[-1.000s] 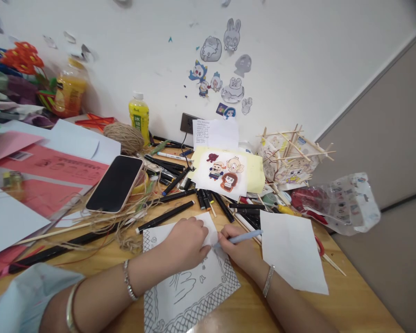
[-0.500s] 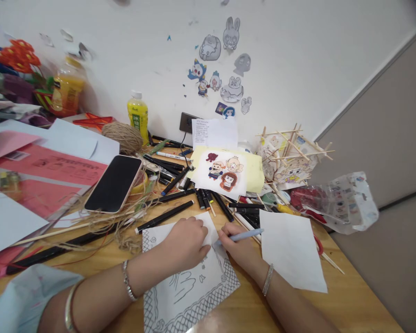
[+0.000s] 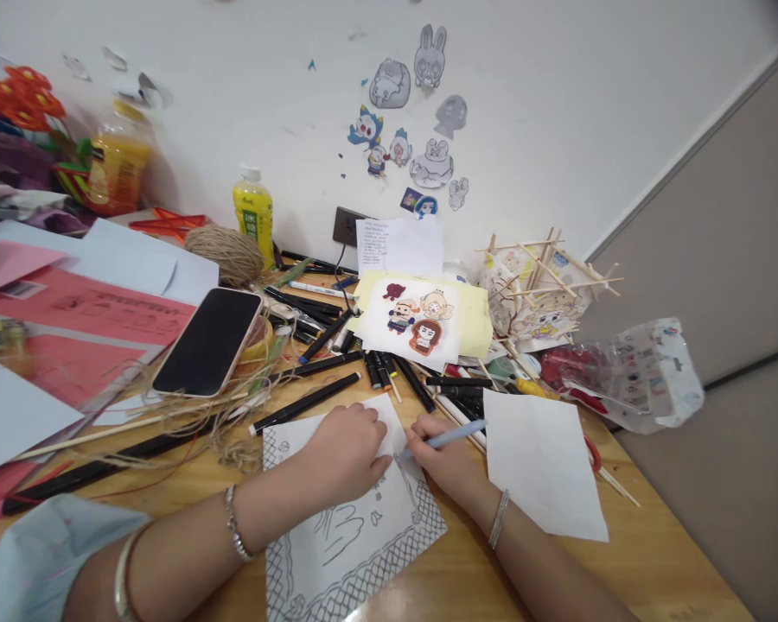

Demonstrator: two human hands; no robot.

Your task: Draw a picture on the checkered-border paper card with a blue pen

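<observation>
A white sheet of paper (image 3: 389, 553) lies at a slant before me, bearing a dark crosshatched border and line drawings. My left hand (image 3: 350, 445) rests on its upper part, palm down with the fingers curled under, so their inner side is hidden. In my right hand (image 3: 450, 453) is a light blue-grey pen (image 3: 457, 434), pinched near its tip. That tip touches or nearly touches the sheet close to its right edge, beside my left thumb. A blank white sheet (image 3: 545, 466) lies to the right of my right hand.
Black markers (image 3: 308, 402) lie scattered beyond the sheet. A phone (image 3: 208, 341), tangled twine (image 3: 233, 449) and red paper (image 3: 104, 320) are on the left. Coloured cartoon pictures (image 3: 421, 320), a stick-and-paper craft (image 3: 538, 294) and a plastic bag (image 3: 648, 380) stand farther back. Bottles (image 3: 254, 207) are by the wall.
The whole view has shifted slightly, with things appearing a little farther left. Both hands keep nearly the same places on the sheet, and the pen is still in my right hand.
</observation>
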